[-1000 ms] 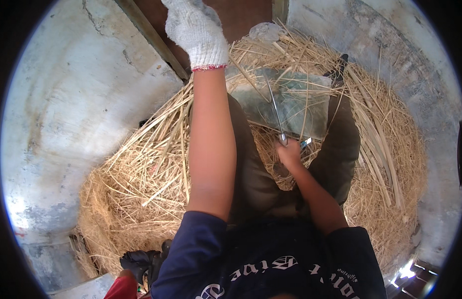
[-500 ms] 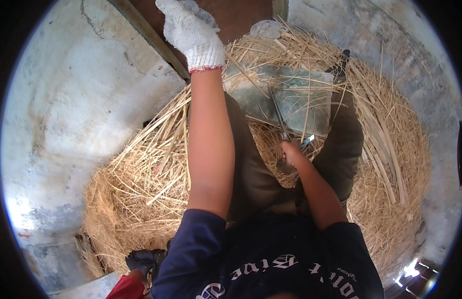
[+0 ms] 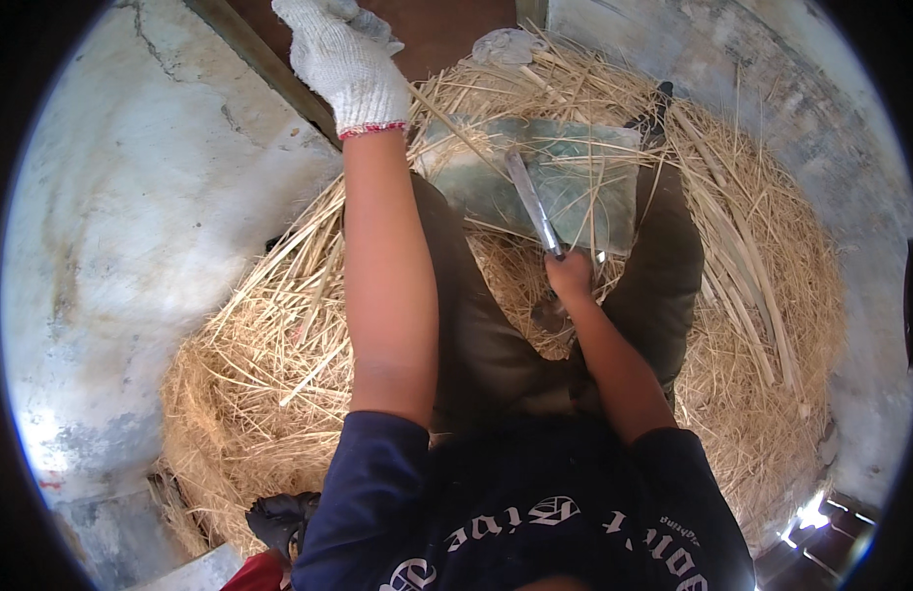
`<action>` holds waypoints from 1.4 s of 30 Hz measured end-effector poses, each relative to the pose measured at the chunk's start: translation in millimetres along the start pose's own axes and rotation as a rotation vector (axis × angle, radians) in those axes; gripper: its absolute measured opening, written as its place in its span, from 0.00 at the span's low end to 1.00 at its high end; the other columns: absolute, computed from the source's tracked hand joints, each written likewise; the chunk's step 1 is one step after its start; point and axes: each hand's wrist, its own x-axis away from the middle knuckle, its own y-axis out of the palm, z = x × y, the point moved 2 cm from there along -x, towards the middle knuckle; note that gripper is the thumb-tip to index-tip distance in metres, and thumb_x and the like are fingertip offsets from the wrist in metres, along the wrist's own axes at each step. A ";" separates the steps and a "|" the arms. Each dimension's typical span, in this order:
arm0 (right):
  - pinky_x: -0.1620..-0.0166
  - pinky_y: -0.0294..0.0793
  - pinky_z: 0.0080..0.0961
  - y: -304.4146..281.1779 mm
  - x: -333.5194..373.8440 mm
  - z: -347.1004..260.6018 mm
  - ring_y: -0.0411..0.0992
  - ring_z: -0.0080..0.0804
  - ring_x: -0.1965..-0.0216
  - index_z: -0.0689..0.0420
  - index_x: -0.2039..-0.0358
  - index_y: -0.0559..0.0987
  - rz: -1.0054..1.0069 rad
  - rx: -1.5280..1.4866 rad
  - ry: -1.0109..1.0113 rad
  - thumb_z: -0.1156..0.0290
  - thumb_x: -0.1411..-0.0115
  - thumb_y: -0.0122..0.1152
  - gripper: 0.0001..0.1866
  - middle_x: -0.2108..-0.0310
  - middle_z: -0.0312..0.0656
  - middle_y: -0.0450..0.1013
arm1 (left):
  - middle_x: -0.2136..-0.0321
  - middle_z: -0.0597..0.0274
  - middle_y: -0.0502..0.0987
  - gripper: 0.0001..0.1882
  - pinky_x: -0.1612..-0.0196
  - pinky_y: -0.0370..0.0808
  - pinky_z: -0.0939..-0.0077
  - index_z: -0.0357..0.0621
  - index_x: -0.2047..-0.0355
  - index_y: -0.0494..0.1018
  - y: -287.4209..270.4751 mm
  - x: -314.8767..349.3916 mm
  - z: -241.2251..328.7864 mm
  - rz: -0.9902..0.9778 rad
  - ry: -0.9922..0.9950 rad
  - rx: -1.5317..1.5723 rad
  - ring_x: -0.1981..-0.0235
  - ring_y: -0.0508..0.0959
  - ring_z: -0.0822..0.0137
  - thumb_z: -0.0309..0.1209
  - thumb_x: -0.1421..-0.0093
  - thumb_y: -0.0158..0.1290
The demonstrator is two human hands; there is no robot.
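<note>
My right hand [image 3: 572, 275] is bare and wrapped round the dark handle of a long, straight-bladed knife [image 3: 534, 201]. Its blade points forward and a little left over a worn greenish sheet [image 3: 535, 222] that spans between my lower legs, with thin pale strips lying across it. My left hand [image 3: 350, 69], in a white knitted glove with a red cuff, reaches far forward at the top left. Its fingers look curled, partly cut off by the picture's edge, and anything in them is hidden.
Pale fibrous shavings and strips [image 3: 269, 364] heap all round my legs [image 3: 476, 315]. Weathered walls [image 3: 161, 197] rise on both sides, and a brown doorway [image 3: 446, 39] stands ahead. A clear plastic bag [image 3: 508, 47] lies at the far end. Another person's red clothing [image 3: 257, 573] shows at lower left.
The knife has turned, so more of its bright blade shows. The view has shifted slightly, moving the scene leftward; my left arm stays stretched forward.
</note>
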 end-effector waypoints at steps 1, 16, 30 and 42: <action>0.60 0.77 0.45 -0.8 -1.5 -0.7 0.79 0.49 0.69 0.61 0.65 0.83 0.098 0.055 -0.036 0.64 0.42 0.66 0.12 0.73 0.52 0.79 | 0.88 0.71 0.62 0.31 0.85 0.58 0.75 0.54 0.79 0.66 0.2 0.5 0.7 -0.005 0.020 -0.026 0.89 0.62 0.73 0.64 0.30 0.45; 0.72 0.72 0.22 10.2 -15.6 4.6 0.73 0.21 0.78 0.61 0.70 0.85 -0.227 -0.693 0.156 0.75 0.45 0.69 0.04 0.78 0.35 0.78 | 0.89 0.74 0.60 0.30 0.86 0.56 0.76 0.55 0.80 0.65 -5.0 -1.0 -4.2 0.030 -0.082 0.045 0.89 0.60 0.75 0.64 0.31 0.47; 0.74 0.73 0.24 2.1 -4.2 -6.5 0.76 0.23 0.79 0.60 0.68 0.84 -0.288 -0.639 0.200 0.70 0.43 0.70 0.08 0.77 0.35 0.79 | 0.82 0.63 0.67 0.32 0.77 0.65 0.67 0.45 0.74 0.71 -7.2 -4.6 -11.7 -0.055 -0.052 0.024 0.82 0.68 0.65 0.63 0.31 0.46; 0.28 0.52 0.52 -86.1 27.8 -112.9 0.50 0.52 0.24 0.65 0.26 0.52 -1.295 -1.757 0.342 0.25 0.34 0.36 0.56 0.25 0.59 0.51 | 0.84 0.62 0.66 0.33 0.78 0.65 0.68 0.44 0.74 0.70 -6.6 -6.6 -8.8 -0.053 -0.097 0.017 0.84 0.67 0.66 0.64 0.32 0.46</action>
